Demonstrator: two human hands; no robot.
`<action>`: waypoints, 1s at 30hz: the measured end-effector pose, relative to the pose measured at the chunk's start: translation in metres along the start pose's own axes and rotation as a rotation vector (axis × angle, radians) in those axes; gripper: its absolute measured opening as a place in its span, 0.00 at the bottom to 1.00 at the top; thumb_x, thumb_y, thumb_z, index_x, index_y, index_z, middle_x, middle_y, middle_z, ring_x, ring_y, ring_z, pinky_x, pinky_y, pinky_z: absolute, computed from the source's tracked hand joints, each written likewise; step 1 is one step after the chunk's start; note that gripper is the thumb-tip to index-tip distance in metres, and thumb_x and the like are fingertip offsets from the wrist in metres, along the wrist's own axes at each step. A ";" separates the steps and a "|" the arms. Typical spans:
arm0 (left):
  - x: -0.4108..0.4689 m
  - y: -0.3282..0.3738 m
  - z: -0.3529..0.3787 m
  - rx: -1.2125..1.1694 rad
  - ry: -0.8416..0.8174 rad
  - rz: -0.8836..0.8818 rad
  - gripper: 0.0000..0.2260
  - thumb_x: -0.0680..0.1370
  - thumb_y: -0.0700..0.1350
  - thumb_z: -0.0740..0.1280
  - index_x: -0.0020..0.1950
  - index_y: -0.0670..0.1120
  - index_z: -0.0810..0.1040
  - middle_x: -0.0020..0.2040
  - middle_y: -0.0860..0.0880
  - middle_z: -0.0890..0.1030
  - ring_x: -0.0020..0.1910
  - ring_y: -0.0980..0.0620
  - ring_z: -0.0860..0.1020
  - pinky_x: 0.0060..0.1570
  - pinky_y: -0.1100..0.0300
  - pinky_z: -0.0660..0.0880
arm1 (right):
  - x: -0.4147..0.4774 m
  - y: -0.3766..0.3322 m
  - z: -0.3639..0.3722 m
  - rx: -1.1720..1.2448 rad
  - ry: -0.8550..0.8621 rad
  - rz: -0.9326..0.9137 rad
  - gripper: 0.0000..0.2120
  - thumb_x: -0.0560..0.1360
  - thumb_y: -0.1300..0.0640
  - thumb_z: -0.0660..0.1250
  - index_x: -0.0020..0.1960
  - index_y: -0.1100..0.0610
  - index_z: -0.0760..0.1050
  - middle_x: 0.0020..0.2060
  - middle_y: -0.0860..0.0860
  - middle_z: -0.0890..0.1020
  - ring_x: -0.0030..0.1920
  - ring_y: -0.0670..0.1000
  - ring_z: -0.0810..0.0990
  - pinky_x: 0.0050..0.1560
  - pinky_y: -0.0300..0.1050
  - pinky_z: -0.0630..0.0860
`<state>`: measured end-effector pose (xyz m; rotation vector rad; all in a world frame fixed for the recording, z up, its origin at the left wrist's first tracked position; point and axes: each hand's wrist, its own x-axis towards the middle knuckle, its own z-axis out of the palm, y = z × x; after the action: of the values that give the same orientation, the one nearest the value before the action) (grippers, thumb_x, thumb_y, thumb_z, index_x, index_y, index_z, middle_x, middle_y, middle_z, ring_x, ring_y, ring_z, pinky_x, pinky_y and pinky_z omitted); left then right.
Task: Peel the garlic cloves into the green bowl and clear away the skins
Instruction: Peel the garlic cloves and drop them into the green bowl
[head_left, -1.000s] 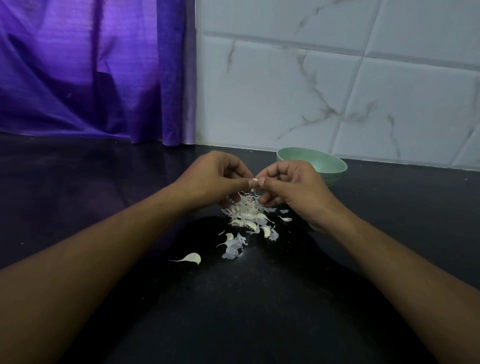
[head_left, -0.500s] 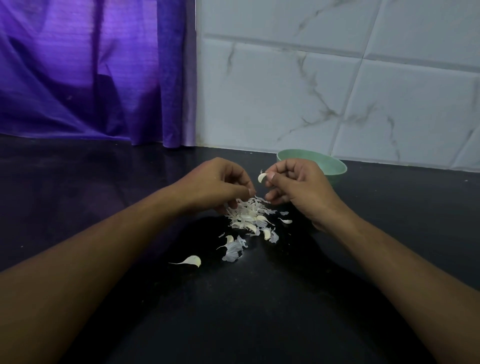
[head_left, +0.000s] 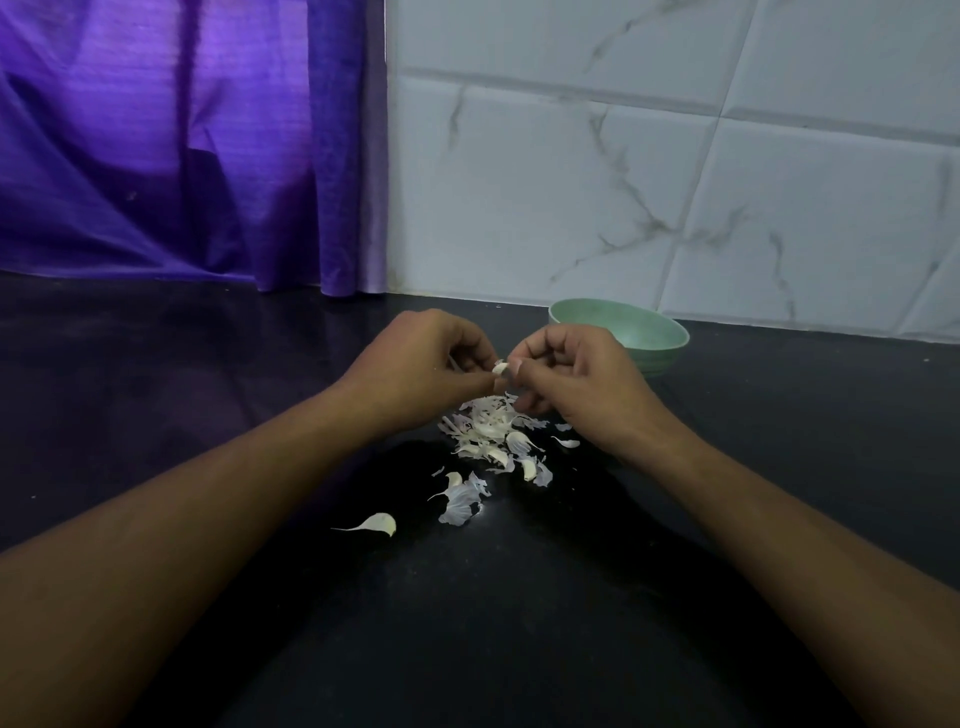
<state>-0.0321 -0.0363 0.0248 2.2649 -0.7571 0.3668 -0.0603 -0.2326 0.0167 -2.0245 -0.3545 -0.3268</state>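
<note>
Head cam: one garlic clove (head_left: 500, 369) pinched at fingertip level, mid-air, just above skins pile (head_left: 488, 426) and short of green bowl (head_left: 634, 330). Gripped at one end by left hand (head_left: 415, 364), fingers curled in, thumb and forefinger closed on it. Gripped at other end by right hand (head_left: 576, 379), same curled pinch. Can't tell how much skin is left on it: too small, mostly hidden by fingertips.

Handling, as judged: tiny, light, firm but bruisable. Skin papery, dry, brittle, prone to tearing off in bits. Bare flesh prob. a bit sticky. Best to hold by blunt root end w/ one hand, lift skin at pointed tip w/ nail of other, strip lengthwise. No hard squeezing, else likely to pop out and skid away.

Below: skins pile loose, feather-light, apt to scatter w/ any draught or arm sweep. Better gathered w/ a cupped palm than picked up bit by bit. Mixed in w/ it, a few cloves (head_left: 527, 469) that look unpeeled, tails on. Well apart, nearer camera and left of pile, a lone clove (head_left: 382, 524).

Beyond right hand: green bowl, partly hidden by knuckles, on dark counter (head_left: 208, 389) near tiled wall (head_left: 675, 182). Contents not visible from this angle. Back left: purple curtain (head_left: 156, 156) hanging down to counter.

Approx. mid-task, at a guess: several cloves to go, no skins cleared yet.
</note>
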 end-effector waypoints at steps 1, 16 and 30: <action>0.000 0.000 0.000 0.017 0.006 0.009 0.07 0.74 0.54 0.78 0.44 0.51 0.86 0.34 0.56 0.84 0.31 0.64 0.80 0.34 0.67 0.74 | 0.000 -0.001 0.000 -0.002 -0.007 -0.005 0.04 0.79 0.64 0.69 0.46 0.60 0.81 0.37 0.59 0.86 0.36 0.54 0.86 0.42 0.55 0.79; -0.001 0.001 -0.002 0.241 0.035 0.080 0.08 0.76 0.58 0.75 0.47 0.55 0.86 0.35 0.61 0.81 0.37 0.64 0.79 0.42 0.55 0.81 | -0.001 0.001 -0.001 -0.094 -0.041 -0.052 0.04 0.79 0.63 0.71 0.46 0.58 0.82 0.39 0.56 0.87 0.38 0.55 0.88 0.47 0.67 0.83; -0.003 0.007 -0.004 0.205 0.204 0.231 0.03 0.75 0.52 0.76 0.46 0.54 0.88 0.37 0.57 0.85 0.37 0.59 0.81 0.40 0.53 0.80 | -0.003 -0.009 0.000 0.309 -0.021 0.132 0.04 0.78 0.69 0.66 0.47 0.66 0.79 0.35 0.58 0.83 0.30 0.51 0.82 0.35 0.44 0.80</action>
<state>-0.0389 -0.0363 0.0302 2.2862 -0.9104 0.8040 -0.0660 -0.2288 0.0227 -1.7382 -0.2646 -0.1574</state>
